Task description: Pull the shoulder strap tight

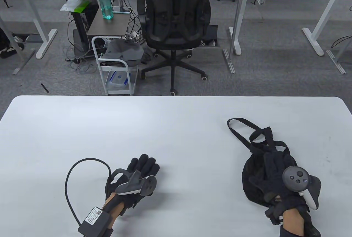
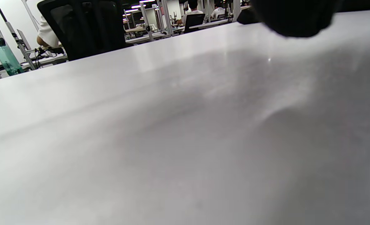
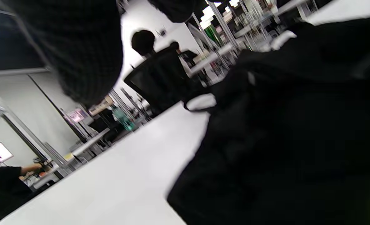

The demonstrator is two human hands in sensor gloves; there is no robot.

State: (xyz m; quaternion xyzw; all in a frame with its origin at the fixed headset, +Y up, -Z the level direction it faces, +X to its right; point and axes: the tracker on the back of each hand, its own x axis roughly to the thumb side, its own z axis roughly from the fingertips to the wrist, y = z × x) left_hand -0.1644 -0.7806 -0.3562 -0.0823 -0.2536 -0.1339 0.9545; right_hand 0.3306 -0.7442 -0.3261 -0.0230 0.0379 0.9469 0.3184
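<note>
A small black bag (image 1: 251, 182) lies at the table's front right, and it fills the right side of the right wrist view as a black mass (image 3: 297, 140). Its black shoulder strap (image 1: 238, 134) runs in a slack loop away from the bag toward the far edge. My right hand (image 1: 271, 160) lies on top of the bag with its fingers spread toward the strap's root. Black glove on black cloth hides any pinch. My left hand (image 1: 145, 162) rests on the bare white table (image 1: 165, 127) at front left, well apart from the bag, fingers straight and holding nothing.
A black cable (image 1: 68, 182) loops from the left wrist across the table at front left. Beyond the far edge stand a black office chair (image 1: 174, 19), a small white cart (image 1: 115, 66) and a green water bottle (image 1: 104, 0) on a side table.
</note>
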